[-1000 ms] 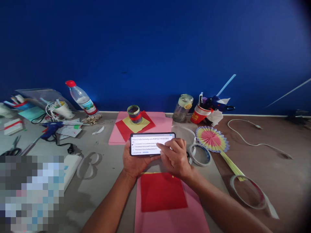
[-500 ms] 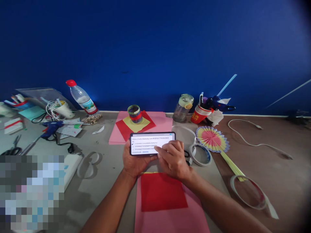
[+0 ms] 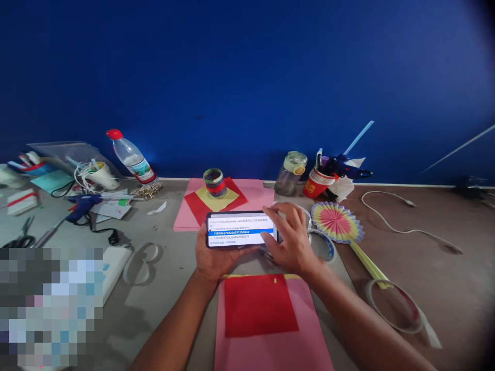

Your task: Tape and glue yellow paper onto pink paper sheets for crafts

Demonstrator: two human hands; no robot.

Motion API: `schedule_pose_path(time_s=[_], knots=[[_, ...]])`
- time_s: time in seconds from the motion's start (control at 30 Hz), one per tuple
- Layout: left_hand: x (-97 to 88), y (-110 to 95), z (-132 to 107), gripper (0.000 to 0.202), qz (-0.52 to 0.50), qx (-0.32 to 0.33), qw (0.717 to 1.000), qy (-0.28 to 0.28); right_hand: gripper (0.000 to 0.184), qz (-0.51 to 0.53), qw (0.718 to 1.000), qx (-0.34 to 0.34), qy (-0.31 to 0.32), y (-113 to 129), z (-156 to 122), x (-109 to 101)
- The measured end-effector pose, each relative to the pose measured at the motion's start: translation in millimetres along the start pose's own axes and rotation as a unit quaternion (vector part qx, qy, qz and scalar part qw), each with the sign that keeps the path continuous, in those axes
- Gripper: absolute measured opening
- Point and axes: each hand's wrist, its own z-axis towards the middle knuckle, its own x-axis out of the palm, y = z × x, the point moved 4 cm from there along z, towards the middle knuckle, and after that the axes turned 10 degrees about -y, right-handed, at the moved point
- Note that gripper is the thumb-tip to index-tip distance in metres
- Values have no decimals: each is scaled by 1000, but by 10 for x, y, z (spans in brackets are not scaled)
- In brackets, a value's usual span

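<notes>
A smartphone (image 3: 232, 238) lies sideways in my left hand (image 3: 212, 260), which is closed around its left end and underside. Its lit white screen lists long numbers, with one row highlighted in blue. My right hand (image 3: 292, 237) is at the phone's right end. Its thumb is over the screen and its fingers are stretched apart near the top edge; whether they touch the phone I cannot tell. Below the phone, a red paper sheet (image 3: 259, 306) lies on pink paper (image 3: 270, 355). Behind it, a small round jar wrapped in coloured bands (image 3: 214, 183) stands on yellow paper (image 3: 218, 202).
At left are a red-capped bottle (image 3: 133, 159), a blue glue gun (image 3: 83, 206), scissors (image 3: 23, 237) and a white power strip (image 3: 116, 268). To the right are a clear jar (image 3: 291, 175), red paper cups (image 3: 316, 185), a pleated paper fan (image 3: 336, 221), tape rolls and a white cable (image 3: 386, 214).
My right hand has gone from pointing at the screen to lying farther right with its fingers spread. A number row on the screen has turned blue. My left hand keeps its hold.
</notes>
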Motion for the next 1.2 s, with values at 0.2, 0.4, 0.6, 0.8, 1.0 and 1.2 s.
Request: schedule_pose_path(time_s=[0.2,0.4,0.6,0.8,1.0,1.2], knots=[[-46,-3,15,69,-6,0,1000,2,93,-31,975,-9,221,-142,16,-49],[-71,-7,17,67,8,0,1000,17,58,25,950,24,310,-268,172,-119],[-98,-7,21,66,9,11,1000,10,40,104,950,88,281,-532,316,-112],[-129,-21,34,82,24,7,999,29,34,190,926,180,272,-662,270,-64],[-127,-39,36,98,24,-33,999,13,26,419,751,390,329,-656,80,123],[-78,-40,29,84,-23,35,996,-78,45,493,706,452,231,-321,-269,360]])
